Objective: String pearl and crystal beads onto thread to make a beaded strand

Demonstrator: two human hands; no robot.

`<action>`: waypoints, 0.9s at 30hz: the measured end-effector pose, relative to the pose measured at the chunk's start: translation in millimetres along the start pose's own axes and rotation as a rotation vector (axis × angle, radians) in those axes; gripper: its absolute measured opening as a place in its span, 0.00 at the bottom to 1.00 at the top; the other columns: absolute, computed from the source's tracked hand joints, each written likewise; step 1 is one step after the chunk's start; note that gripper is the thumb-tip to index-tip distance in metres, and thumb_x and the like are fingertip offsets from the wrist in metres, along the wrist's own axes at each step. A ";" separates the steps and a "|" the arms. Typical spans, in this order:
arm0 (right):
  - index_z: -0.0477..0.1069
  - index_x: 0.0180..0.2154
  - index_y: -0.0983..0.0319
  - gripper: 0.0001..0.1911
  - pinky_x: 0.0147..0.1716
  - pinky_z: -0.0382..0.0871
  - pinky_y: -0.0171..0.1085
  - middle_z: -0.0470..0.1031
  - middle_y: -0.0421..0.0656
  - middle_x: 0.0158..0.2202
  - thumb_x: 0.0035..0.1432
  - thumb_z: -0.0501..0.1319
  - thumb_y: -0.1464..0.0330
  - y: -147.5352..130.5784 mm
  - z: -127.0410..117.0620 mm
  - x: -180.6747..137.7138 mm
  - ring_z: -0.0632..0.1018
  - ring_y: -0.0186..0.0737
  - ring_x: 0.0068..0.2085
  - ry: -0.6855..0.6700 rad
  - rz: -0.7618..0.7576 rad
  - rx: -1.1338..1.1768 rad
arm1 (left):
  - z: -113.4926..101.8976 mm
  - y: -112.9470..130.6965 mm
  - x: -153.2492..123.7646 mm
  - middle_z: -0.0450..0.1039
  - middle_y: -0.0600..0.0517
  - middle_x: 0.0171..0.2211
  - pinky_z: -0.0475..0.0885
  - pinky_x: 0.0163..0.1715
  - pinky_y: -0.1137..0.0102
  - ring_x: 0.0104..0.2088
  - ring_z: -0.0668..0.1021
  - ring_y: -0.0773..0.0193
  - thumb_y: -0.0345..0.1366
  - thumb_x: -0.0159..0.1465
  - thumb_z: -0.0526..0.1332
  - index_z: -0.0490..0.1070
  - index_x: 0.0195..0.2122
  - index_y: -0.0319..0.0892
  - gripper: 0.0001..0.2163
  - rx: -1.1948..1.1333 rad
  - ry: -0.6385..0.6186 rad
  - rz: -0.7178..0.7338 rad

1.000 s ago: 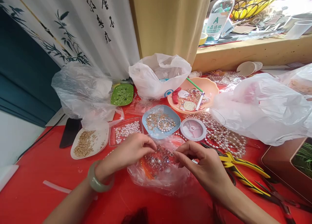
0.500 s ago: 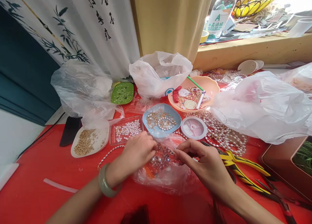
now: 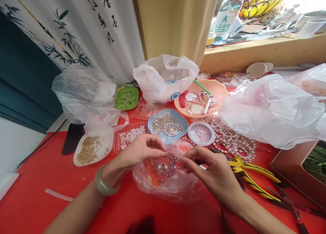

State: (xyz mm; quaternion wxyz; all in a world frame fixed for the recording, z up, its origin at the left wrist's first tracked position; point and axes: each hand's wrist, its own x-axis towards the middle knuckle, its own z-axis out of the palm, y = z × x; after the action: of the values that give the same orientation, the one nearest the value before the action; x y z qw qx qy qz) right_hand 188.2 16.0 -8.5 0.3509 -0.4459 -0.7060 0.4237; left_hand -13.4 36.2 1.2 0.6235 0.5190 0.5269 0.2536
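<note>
My left hand [image 3: 142, 149], with a jade-green bangle [image 3: 105, 186] at its wrist, hovers over a clear plastic bag [image 3: 165, 190]. Its thumb and fingertips are pinched together; what they grip is too small to name. My right hand [image 3: 206, 162] faces it from the right side of the bag, thumb and forefinger closed on something tiny that I cannot make out. A small pale piece shows under its fingers. Between and below both hands lie pearly and clear beads [image 3: 165, 167] in the bag, beside something orange [image 3: 154, 178].
Ahead stand a blue dish [image 3: 182, 120] of beads, a clear tray [image 3: 132, 133] of pearls, a white dish [image 3: 104, 152] of gold beads and a spool [image 3: 201, 133]. Bead strands [image 3: 236, 140] and yellow-black pliers [image 3: 257, 171] lie right. White bags [image 3: 272, 108] stand behind.
My left hand has turned and opened its outline, its fingertips now pinched nearer my right hand. The pearl strand beside my left wrist is out of sight. My right hand has barely moved.
</note>
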 end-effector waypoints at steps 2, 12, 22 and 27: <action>0.67 0.23 0.62 0.08 0.20 0.66 0.29 0.74 0.40 0.19 0.54 0.57 0.69 -0.9 0.2 -0.3 0.74 0.31 0.20 0.016 -0.023 -0.011 | 1.1 1.4 0.6 0.72 0.54 0.24 0.66 0.28 0.75 0.25 0.72 0.71 0.31 0.47 0.66 0.72 0.26 0.37 0.06 -0.109 -0.008 -0.022; 0.67 0.23 0.62 0.07 0.18 0.64 0.28 0.74 0.39 0.19 0.53 0.57 0.72 2.4 2.9 -3.9 0.72 0.30 0.19 0.072 -0.118 -0.089 | 3.0 -6.4 2.3 0.72 0.52 0.23 0.64 0.21 0.77 0.21 0.70 0.73 0.34 0.46 0.68 0.74 0.24 0.36 0.08 -0.265 -0.030 -0.065; 0.66 0.24 0.62 0.07 0.18 0.64 0.27 0.73 0.38 0.19 0.54 0.57 0.71 3.3 3.2 -4.1 0.72 0.29 0.19 0.064 -0.145 -0.126 | 5.8 -5.6 1.9 0.71 0.53 0.21 0.64 0.21 0.77 0.21 0.70 0.73 0.34 0.45 0.69 0.73 0.24 0.36 0.08 -0.260 -0.025 -0.072; 0.67 0.24 0.62 0.07 0.19 0.64 0.27 0.73 0.38 0.19 0.54 0.57 0.72 4.6 3.7 -4.4 0.72 0.29 0.19 0.062 -0.144 -0.112 | 6.0 -4.2 2.1 0.72 0.52 0.22 0.64 0.22 0.76 0.21 0.70 0.72 0.33 0.44 0.68 0.73 0.24 0.36 0.08 -0.259 -0.016 -0.054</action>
State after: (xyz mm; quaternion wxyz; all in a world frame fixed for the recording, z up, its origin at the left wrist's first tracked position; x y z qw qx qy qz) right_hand 188.0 12.0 -14.8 0.3767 -0.4260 -0.7475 0.3432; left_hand -8.2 34.3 -4.0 0.6960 0.4218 0.4985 0.2986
